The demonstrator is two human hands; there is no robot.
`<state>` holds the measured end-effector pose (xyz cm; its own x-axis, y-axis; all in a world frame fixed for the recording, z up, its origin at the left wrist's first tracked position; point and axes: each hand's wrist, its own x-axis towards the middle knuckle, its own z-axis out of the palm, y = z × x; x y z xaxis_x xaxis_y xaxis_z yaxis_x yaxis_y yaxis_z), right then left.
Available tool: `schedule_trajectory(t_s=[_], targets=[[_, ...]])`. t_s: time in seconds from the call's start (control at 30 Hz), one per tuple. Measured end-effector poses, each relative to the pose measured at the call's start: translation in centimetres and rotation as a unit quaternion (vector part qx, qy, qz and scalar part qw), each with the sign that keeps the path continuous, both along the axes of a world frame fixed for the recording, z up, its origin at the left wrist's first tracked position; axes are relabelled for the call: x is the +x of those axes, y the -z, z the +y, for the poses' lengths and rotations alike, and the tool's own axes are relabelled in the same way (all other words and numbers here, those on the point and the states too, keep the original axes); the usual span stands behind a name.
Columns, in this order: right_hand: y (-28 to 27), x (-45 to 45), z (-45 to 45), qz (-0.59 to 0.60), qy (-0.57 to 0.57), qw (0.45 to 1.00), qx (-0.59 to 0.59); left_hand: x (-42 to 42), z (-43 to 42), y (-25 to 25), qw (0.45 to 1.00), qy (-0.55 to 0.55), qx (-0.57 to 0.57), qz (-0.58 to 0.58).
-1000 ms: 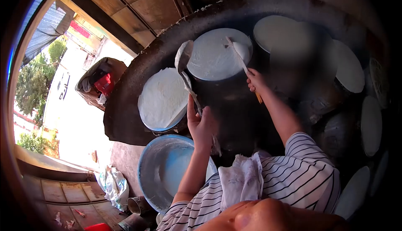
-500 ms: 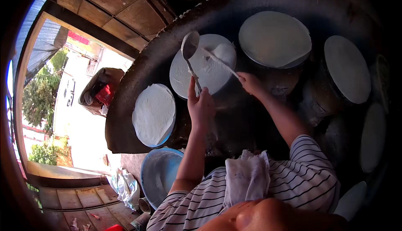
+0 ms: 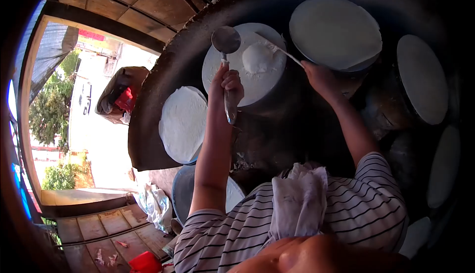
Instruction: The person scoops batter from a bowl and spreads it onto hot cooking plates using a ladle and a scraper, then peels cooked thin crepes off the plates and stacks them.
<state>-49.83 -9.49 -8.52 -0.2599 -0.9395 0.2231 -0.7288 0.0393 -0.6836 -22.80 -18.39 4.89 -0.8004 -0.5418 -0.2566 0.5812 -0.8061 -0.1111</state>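
Head view shows, nearest, a cloth (image 3: 299,199) on the striped shirt (image 3: 237,213), then a basin (image 3: 184,189) at left and a white disc (image 3: 183,124) just past it. The left hand (image 3: 226,86) is closed around the handle of a ladle (image 3: 226,39), its bowl above a second disc (image 3: 269,79). The right hand (image 3: 320,79) is closed on a stick (image 3: 286,53), slanting over this disc near a white mound (image 3: 257,58) on it. Beyond, at right, lies a third disc (image 3: 336,33)

Both hands (image 3: 226,84) (image 3: 320,79) curled, arms (image 3: 213,157) (image 3: 352,124) outstretched
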Motion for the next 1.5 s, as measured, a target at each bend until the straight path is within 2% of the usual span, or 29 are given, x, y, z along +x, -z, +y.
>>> schedule_trajectory(t_s=[0.03, 0.17, 0.2, 0.27, 0.33, 0.37, 0.4, 0.47, 0.53, 0.57, 0.6, 0.63, 0.67, 0.7, 0.73, 0.8, 0.83, 0.87, 0.97, 1.0, 1.07, 1.13, 1.2, 1.27, 1.3, 1.33, 1.4, 1.47, 1.5], targets=[[-0.5, 0.5, 0.1, -0.014, -0.04, 0.999, 0.012, 0.4, 0.3, -0.6, 0.999, 0.01, 0.035, 0.009], [-2.4, 2.6, -1.6, 0.011, -0.148, 0.988, 0.044, -0.8, 0.1, 0.8, 1.0, -0.003, 0.024, -0.009], [-3.1, 2.7, -1.2, 0.007, -0.151, 0.987, 0.059, -1.3, 0.0, 1.0, 0.998, -0.03, 0.027, -0.048], [-3.1, 1.6, 0.8, -0.007, -0.109, 0.993, 0.034, -1.3, -0.3, 1.8, 0.998, -0.035, -0.016, -0.04], [0.8, 0.9, 3.2, -0.045, 0.008, 0.999, -0.013, -0.3, 0.5, 2.1, 0.996, -0.048, 0.016, -0.068], [2.0, 1.5, 4.6, -0.082, 0.021, 0.996, 0.041, 0.1, 0.7, 3.1, 0.991, -0.08, -0.002, -0.104], [-1.0, 4.0, 6.1, -0.19, 0.025, 0.969, 0.157, -0.3, 1.7, 4.3, 0.978, -0.13, -0.002, -0.163], [-1.3, 7.7, 6.4, -0.325, -0.001, 0.916, 0.234, -3.2, 4.3, 6.5, 0.938, -0.218, -0.014, -0.27], [-2.4, 8.9, 4.2, -0.273, -0.058, 0.932, 0.232, -5.9, 6.4, 7.1, 0.911, -0.251, -0.054, -0.323], [0.8, 9.5, 2.6, -0.2, -0.084, 0.973, 0.082, -5.8, 6.4, 7.5, 0.933, -0.258, -0.031, -0.248], [3.5, 9.9, 0.9, -0.12, -0.099, 0.985, -0.075, -5.6, 6.0, 8.4, 0.952, -0.252, -0.012, -0.171], [1.2, 9.4, 0.8, -0.066, -0.109, 0.991, -0.032, -4.6, 5.3, 9.2, 0.977, -0.207, 0.037, 0.04], [-2.4, 9.1, 1.9, -0.015, -0.118, 0.992, 0.027, -3.3, 4.5, 9.7, 0.952, -0.15, 0.105, 0.244], [-4.9, 8.3, 2.8, -0.038, -0.077, 0.996, 0.021, -2.8, 4.9, 7.6, 0.942, -0.138, 0.156, 0.262], [-2.1, 7.3, 1.4, -0.138, -0.048, 0.983, -0.115, -1.9, 6.9, 4.7, 0.926, -0.149, 0.212, 0.274], [-1.0, 3.6, 0.7, -0.159, 0.017, 0.985, -0.06, -0.1, 10.3, 1.2, 0.931, -0.169, 0.133, 0.296], [2.1, 2.6, 0.2, -0.135, -0.016, 0.991, -0.011, 1.4, 11.5, -0.4, 0.929, -0.173, 0.097, 0.313], [5.0, 3.7, 0.4, -0.188, -0.032, 0.981, -0.024, 3.0, 13.0, -1.7, 0.926, -0.171, 0.064, 0.33], [1.5, 10.7, 4.4, -0.132, -0.11, 0.984, 0.046, 9.1, 17.6, -5.1, 0.924, -0.202, -0.017, 0.323], [2.7, 12.1, 4.5, -0.132, -0.161, 0.978, 0.005, 11.4, 19.5, -5.6, 0.924, -0.216, -0.053, 0.312], [-1.0, 12.4, 5.2, -0.124, -0.157, 0.979, 0.043, 16.7, 23.5, -5.3, 0.923, -0.248, -0.11, 0.274], [3.1, 9.0, 3.7, -0.113, -0.004, 0.991, -0.077, 22.2, 28.1, -4.2, 0.924, -0.298, -0.148, 0.19], [4.5, 6.9, 7.8, -0.152, -0.057, 0.986, -0.028, 26.5, 32.9, -3.6, 0.925, -0.364, -0.085, 0.065], [6.0, 8.1, 12.8, -0.206, -0.145, 0.966, 0.059, 30.0, 36.5, -1.4, 0.906, -0.423, 0.014, 0.003], [2.8, 10.8, 15.8, -0.261, -0.138, 0.937, 0.186, 31.7, 37.7, 0.7, 0.896, -0.436, 0.084, -0.007], [4.1, 12.3, 16.6, -0.239, -0.174, 0.94, 0.171, 33.3, 38.3, 3.4, 0.886, -0.438, 0.151, -0.017], [2.4, 17.3, 15.4, -0.271, -0.17, 0.942, 0.102, 35.5, 37.6, 11.4, 0.829, -0.493, 0.257, -0.058], [1.1, 20.7, 11.0, -0.185, -0.197, 0.958, 0.101, 35.0, 34.9, 18.6, 0.733, -0.482, 0.387, -0.284], [-0.3, 22.5, 8.4, -0.174, -0.202, 0.954, 0.134, 35.8, 33.8, 24.0, 0.727, -0.451, 0.425, -0.297]])
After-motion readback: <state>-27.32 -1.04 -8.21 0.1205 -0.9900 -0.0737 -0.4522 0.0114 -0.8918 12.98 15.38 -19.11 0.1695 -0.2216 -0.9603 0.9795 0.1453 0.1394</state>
